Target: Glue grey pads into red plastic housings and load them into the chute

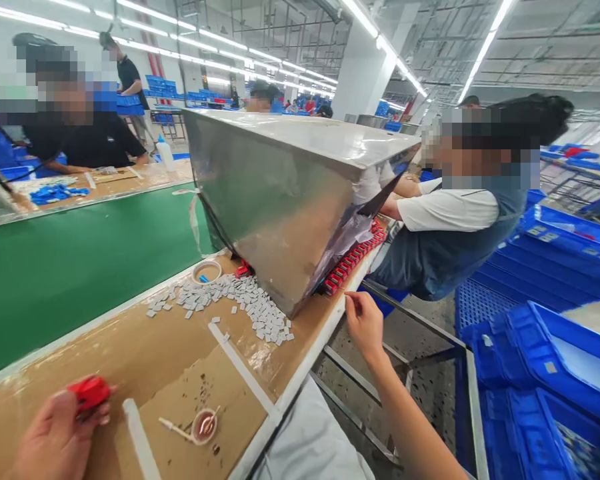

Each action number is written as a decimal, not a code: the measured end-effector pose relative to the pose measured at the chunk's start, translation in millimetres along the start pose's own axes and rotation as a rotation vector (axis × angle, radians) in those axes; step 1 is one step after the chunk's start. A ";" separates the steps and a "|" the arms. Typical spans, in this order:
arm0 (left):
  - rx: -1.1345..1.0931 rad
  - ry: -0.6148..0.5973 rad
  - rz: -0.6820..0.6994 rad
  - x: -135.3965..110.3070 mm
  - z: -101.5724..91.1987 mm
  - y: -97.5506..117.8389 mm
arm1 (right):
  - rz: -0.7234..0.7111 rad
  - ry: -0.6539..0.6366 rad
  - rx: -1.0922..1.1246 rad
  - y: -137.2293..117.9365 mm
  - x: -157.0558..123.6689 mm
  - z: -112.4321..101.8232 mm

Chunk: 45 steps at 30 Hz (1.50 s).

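My left hand (60,430) grips a small red plastic piece (89,393), perhaps a toy car body, above the brown table at the lower left. My right hand (365,321) is over the table's right edge, thumb and forefinger pinched together; whatever lies between them is too small to make out. Just beyond those fingertips begins a line of red pieces (353,259) along the edge. Small grey rectangular pieces (260,303) are heaped on the table. Nearer me, a little cup of dark reddish liquid (204,427) has a stick in it, and a white-tipped stick (173,427) lies against it.
A large metal box-shaped hood (280,200) stands across the table. A green conveyor belt (90,267) runs along the left. A tape roll (207,272) lies by the grey pieces. One person sits beyond the hood, another across the belt. Blue crates (545,360) are stacked at right.
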<state>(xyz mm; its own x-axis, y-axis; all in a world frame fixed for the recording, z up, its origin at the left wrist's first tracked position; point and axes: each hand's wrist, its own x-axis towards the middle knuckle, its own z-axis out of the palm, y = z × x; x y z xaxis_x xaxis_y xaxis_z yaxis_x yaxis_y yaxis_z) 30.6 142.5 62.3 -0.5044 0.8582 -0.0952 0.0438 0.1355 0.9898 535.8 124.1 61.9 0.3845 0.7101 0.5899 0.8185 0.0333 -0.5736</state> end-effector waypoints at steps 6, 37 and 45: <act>-0.167 -0.270 -0.113 -28.4 26.4 15.0 | -0.292 -0.196 0.282 -76.4 -17.9 1.4; -0.136 -0.250 0.005 -36.2 26.1 5.9 | -0.389 -0.938 0.806 -181.9 -86.7 71.7; -0.122 -0.233 0.069 -34.6 26.0 3.3 | -0.068 -0.971 0.821 -172.9 -97.1 66.4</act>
<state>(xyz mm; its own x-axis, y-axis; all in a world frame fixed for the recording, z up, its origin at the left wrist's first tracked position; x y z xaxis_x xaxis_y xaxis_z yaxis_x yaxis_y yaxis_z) 70.6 126.1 66.1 -0.2912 0.9560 -0.0347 -0.0403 0.0240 0.9989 328.6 96.0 66.0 -0.4013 0.8992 0.1743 0.1864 0.2665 -0.9456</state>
